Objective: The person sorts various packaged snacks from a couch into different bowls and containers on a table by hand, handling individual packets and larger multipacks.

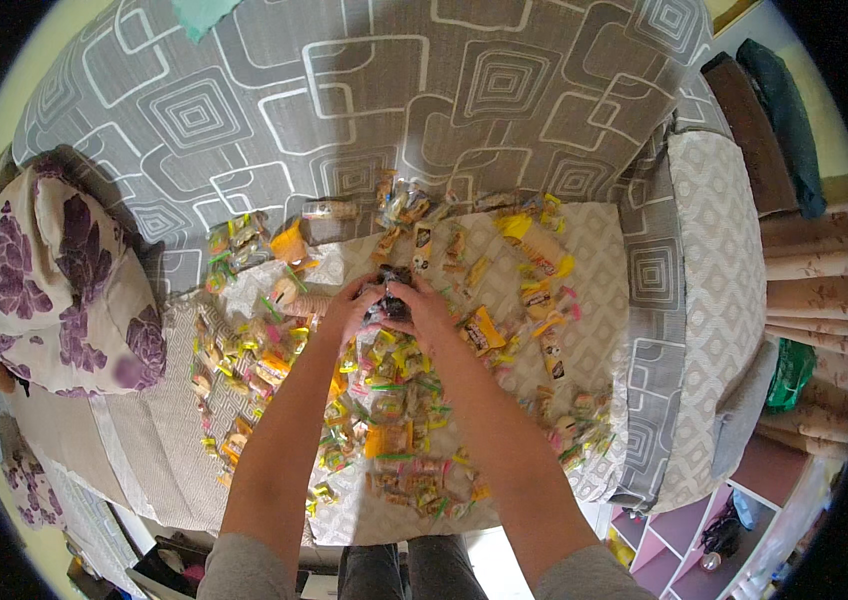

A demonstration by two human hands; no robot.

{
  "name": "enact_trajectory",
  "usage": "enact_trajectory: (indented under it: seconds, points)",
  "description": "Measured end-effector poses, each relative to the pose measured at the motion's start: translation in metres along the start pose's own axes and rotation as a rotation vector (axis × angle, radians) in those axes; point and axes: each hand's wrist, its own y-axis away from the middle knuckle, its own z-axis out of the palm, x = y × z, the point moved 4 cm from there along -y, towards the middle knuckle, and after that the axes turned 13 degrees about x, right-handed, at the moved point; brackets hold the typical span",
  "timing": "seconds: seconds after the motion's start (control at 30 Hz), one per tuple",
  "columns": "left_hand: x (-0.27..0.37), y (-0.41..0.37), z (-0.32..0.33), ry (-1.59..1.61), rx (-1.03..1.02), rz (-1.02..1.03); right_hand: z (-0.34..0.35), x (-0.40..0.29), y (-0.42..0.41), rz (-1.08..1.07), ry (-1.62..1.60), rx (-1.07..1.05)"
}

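Both of my hands meet over the middle of a sofa seat covered with wrapped snacks. Between them is a dark item in clear plastic wrapping [396,289], its kind hard to tell. My left hand [355,309] grips its left side, and my right hand [424,311] its right side. Just beyond lie an upright white and brown snack packet [422,247] and a heap of small wrapped snacks [403,204]. Many small yellow and green wrapped sweets [394,360] are spread below the hands. An orange and yellow packet [484,330] lies right of my right hand.
A patterned grey sofa backrest [364,97] rises behind the snacks. At left leans a cushion with purple flowers [79,277]; the sofa armrest [716,300] stands at right. Beyond it are a green plastic bag [791,375] and a shelf unit with compartments [724,532].
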Motion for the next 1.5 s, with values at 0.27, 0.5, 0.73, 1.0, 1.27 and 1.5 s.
enact_trajectory:
  seconds: [0.27, 0.5, 0.73, 1.0, 1.27, 1.5]
  points:
    - [-0.012, 0.012, 0.001, 0.172, 0.048, 0.063, -0.004, 0.006, 0.014, 0.045, -0.156, -0.139]
    - [-0.011, 0.037, 0.000, 0.350, 0.064, 0.117, -0.004, 0.011, 0.043, -0.016, -0.120, -0.181]
    - [-0.027, 0.088, -0.017, 0.377, 0.094, 0.281, -0.003, 0.022, 0.095, -0.100, -0.128, -0.155]
    - [-0.025, 0.170, -0.030, 0.543, 0.225, 0.270, 0.006, 0.033, 0.156, -0.233, -0.008, -0.287]
    - [-0.040, 0.229, -0.064, 0.639, 0.299, 0.415, 0.024, 0.061, 0.207, -0.468, 0.148, -0.414]
    - [-0.062, 0.319, -0.137, 0.653, 0.493, 0.553, 0.080, 0.107, 0.301, -0.411, 0.263, -0.546]
